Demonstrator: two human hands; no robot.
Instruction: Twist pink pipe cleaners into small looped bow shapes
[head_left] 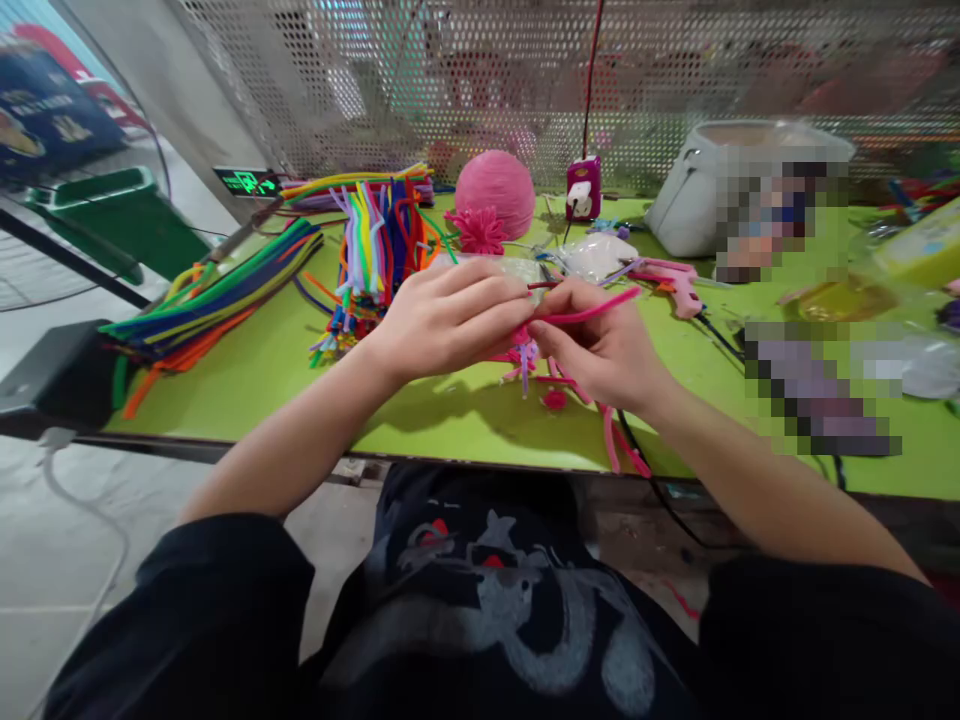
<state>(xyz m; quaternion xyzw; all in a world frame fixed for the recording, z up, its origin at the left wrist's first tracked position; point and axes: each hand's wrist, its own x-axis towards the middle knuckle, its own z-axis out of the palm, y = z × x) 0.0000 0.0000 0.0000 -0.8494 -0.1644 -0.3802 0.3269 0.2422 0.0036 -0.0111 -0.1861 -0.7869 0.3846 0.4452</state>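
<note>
My left hand (442, 318) and my right hand (600, 345) meet above the green table (300, 370), both pinching a pink pipe cleaner (592, 312) that sticks out to the right. A small pink and purple piece (523, 352) hangs below my fingers. More pink pipe cleaners (611, 440) lie under my right wrist near the table's front edge. A small pink bit (555, 399) lies on the table below my hands.
Bundles of coloured pipe cleaners (210, 295) lie at the left, another bunch (375, 250) behind my left hand. A pink yarn ball (495, 190), a pink flower (478, 230), a pink glue gun (671, 280), a grey bag (705, 190) and a mesh wall stand behind.
</note>
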